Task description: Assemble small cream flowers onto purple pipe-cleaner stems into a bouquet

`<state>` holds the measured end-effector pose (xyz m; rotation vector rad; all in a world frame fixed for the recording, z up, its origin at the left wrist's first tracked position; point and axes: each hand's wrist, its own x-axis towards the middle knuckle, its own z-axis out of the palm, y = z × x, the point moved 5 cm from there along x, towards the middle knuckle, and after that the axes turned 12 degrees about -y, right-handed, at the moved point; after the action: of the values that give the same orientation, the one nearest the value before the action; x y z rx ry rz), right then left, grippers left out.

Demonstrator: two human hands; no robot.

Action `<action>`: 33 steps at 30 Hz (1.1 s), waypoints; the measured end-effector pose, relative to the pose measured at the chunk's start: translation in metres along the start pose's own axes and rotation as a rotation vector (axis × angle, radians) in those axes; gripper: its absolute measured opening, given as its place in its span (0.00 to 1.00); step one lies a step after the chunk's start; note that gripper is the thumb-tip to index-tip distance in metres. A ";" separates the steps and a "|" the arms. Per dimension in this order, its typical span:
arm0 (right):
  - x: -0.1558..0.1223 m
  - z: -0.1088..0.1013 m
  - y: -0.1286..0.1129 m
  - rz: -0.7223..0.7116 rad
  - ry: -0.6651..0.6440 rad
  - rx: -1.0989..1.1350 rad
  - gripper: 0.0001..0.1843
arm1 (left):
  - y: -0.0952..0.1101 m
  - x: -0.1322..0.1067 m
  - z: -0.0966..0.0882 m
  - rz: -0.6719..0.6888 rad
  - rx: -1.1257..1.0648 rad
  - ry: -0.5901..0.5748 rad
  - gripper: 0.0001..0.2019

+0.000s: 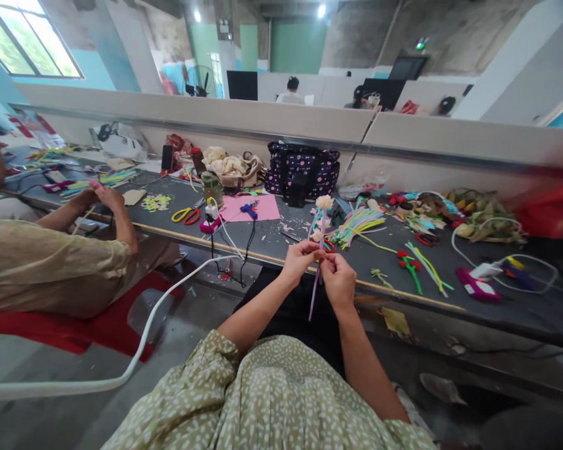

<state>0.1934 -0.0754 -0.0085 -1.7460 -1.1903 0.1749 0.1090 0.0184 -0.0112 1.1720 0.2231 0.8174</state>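
Note:
A pipe-cleaner flower [323, 220] stands upright between my hands at the table's front edge. It has a pale lilac stem, a cream fluffy head on top and a smaller cream tuft lower down. My left hand [301, 261] pinches the stem just under the lower tuft. Close beside it, my right hand [338, 280] has its fingers closed on the same stem, whose tail hangs below both hands. Red-handled scissors [328, 245] lie on the table right behind the flower, partly hidden by it.
A bundle of pastel pipe cleaners [359, 224] lies behind my right hand. Further right are a red-and-green pipe-cleaner flower [409, 265] and a purple power strip [478, 285]. Left are a blue glue gun [249, 210] on pink paper [268, 206] and yellow-and-red scissors [187, 214]. A co-worker [60, 262] sits left.

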 end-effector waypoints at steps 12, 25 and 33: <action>0.007 0.004 0.005 -0.046 -0.202 0.224 0.16 | 0.010 0.001 -0.003 0.051 0.096 0.037 0.13; 0.017 0.008 0.032 0.018 -0.380 0.452 0.15 | -0.009 0.009 -0.005 0.004 0.072 -0.011 0.14; 0.010 0.010 0.024 0.105 -0.423 0.603 0.15 | -0.007 0.004 -0.003 -0.153 -0.080 -0.170 0.15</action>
<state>0.2077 -0.0626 -0.0285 -1.2608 -1.1757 0.9071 0.1132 0.0228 -0.0174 1.1281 0.1367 0.5847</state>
